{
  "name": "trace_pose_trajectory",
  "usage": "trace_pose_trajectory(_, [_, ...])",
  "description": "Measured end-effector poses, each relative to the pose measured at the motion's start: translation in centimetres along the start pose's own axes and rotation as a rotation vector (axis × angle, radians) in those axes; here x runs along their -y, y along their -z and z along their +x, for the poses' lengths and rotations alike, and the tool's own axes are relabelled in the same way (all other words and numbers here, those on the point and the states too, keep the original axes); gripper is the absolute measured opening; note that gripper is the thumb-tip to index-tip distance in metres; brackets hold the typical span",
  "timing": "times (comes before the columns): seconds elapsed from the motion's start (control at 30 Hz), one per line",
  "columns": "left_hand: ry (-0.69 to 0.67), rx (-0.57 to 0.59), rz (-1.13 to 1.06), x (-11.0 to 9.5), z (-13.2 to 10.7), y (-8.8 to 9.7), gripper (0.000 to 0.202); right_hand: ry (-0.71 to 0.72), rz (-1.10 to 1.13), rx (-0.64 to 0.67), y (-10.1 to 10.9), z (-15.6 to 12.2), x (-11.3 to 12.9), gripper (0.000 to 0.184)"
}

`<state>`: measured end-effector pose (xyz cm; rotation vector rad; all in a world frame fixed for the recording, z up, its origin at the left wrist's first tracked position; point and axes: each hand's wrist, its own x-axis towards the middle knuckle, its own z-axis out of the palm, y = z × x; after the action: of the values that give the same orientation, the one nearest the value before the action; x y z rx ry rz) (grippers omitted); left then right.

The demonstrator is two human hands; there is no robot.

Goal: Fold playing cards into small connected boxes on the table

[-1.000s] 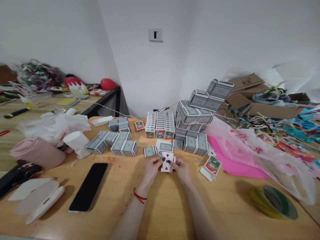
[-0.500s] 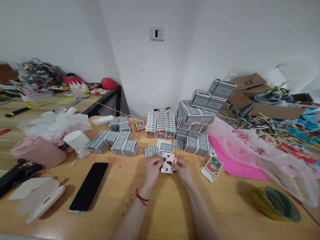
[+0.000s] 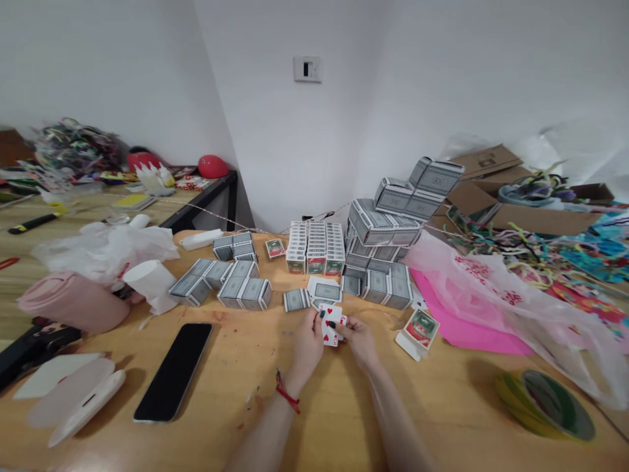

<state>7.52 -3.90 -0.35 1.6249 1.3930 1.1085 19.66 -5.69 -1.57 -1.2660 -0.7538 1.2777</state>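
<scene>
Both my hands meet over the middle of the wooden table and pinch a small fan of playing cards with red hearts showing. My left hand, a red string round its wrist, grips the cards' left edge with thumb and fingers closed. My right hand holds their right side, fingers curled. Just beyond the cards lie a face-down card pile and a small grey card box.
Grey card boxes are piled at the back and left, with stacked decks between. A black phone lies left, an open card box right, tape rolls far right, plastic bags and pink paper beside.
My hands have turned the cards slightly and drawn them a little nearer to me; the left hand now wraps further round the cards' left edge.
</scene>
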Motion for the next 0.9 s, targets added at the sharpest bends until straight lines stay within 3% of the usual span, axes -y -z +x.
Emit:
trace_pose_trajectory(0.1, [-0.028, -0.009, 0.100, 0.27, 0.26, 0.06, 0.020, -0.002, 0.002, -0.007, -0.03, 0.01, -0.19, 0.036])
trace_pose_trajectory(0.37, [-0.056, -0.007, 0.073, 0.45, 0.36, -0.07, 0.039, -0.017, 0.036, 0.027, -0.02, -0.09, -0.04, 0.033])
trace_pose_trajectory(0.9, [-0.131, 0.026, -0.067, 0.20, 0.78, 0.34, 0.023, 0.009, -0.030, 0.048, -0.06, -0.37, 0.77, 0.033])
